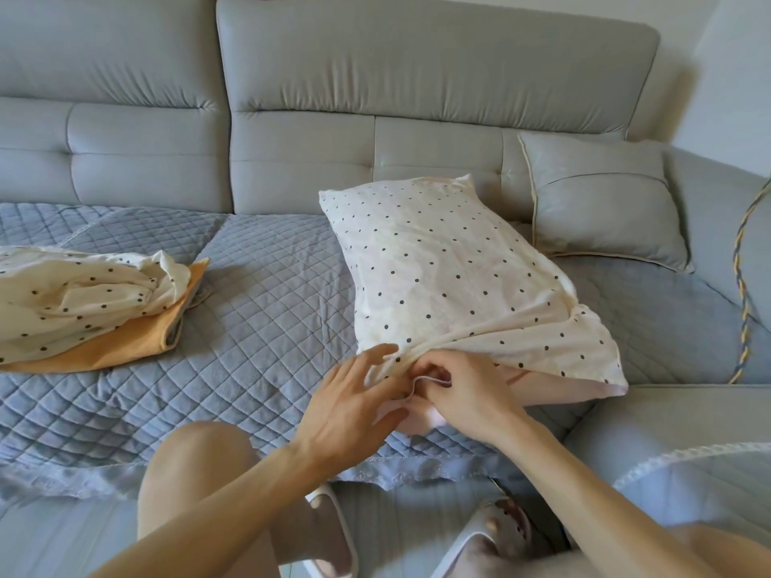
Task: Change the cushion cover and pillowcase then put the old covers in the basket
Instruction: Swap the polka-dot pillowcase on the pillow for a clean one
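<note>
A pillowcase (450, 269) of cream cloth with small dark dots lies on the sofa (417, 77) seat, right of centre, its far end tilted up against the backrest. It covers most of a pale pink pillow (584, 387) whose near end sticks out of the open mouth. Both hands meet at that mouth. The left hand (354, 394) is spread, its fingers fairly straight and lying on the bunched hem. The right hand (463, 390) is curled, fingers and thumb pinching the hem, which gathers into folds between the two hands.

The seat is spread with a blue-grey quilt (258, 306) with a lace border along its front. At the left, well apart from the pillow, a second dotted cover (83, 294) lies crumpled on top of a flat orange cover (121, 348). A grey cushion (605, 210) with pale piping leans in the right corner, just behind the pillowcase. A bare knee (200, 473) shows in front, and two light slippers (329, 531) are on the floor.
</note>
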Motion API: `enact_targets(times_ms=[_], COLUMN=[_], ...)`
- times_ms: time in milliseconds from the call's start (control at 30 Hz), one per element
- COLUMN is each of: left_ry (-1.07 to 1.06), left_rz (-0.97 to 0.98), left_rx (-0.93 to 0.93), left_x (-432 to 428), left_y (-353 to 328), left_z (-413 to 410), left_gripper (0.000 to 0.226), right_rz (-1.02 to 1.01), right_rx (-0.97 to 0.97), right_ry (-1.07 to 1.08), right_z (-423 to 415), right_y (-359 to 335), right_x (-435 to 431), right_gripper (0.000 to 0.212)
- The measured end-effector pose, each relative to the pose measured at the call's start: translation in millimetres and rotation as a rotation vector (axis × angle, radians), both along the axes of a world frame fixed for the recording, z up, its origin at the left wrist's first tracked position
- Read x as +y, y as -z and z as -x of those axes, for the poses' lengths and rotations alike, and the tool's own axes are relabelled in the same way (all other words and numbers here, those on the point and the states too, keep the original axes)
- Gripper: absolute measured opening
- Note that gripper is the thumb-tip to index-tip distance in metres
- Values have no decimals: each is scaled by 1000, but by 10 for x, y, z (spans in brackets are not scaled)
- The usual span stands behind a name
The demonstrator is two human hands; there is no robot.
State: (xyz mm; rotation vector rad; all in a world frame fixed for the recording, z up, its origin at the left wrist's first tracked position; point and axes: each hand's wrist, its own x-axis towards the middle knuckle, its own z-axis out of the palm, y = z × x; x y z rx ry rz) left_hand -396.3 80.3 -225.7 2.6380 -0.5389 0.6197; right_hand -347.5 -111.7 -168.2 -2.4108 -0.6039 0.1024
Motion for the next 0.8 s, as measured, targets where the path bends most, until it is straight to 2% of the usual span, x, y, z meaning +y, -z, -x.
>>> enact_targets(times_ms=[67, 133, 233, 300, 433, 600, 700, 800], left_ry=[-20, -2, 32, 9, 31, 123, 204, 242], left_rz=[61, 41, -76, -74, -103, -276, -402, -408], left_rx=[-105, -171, -190, -167, -160, -307, -371, -330], left_x=[-45, -132, -295, -322, -176, 93, 151, 76], left_y=[-5, -24, -36, -64, -163, -340, -536, -703], left_z=[-20, -55, -126, -164, -148, -71, -183, -303], left_gripper=[38, 35, 24, 19, 18, 15, 19, 21], right_rz=[-98, -178, -267, -265, -126, 318, 555, 452], right_rx=[62, 109, 134, 99, -2, -346, -322, -103], right_ry=[35, 56, 75, 55, 12, 3, -135, -232], right_z=[-20, -21, -16, -21, -39, -126, -76, -36], right_y=[-24, -64, -112, -136, -124, -70, -68, -90], right_x=[-76, -150, -243, -297, -324, -377, -338, -264], right_gripper=[7, 7, 11, 17, 28, 24, 20, 24])
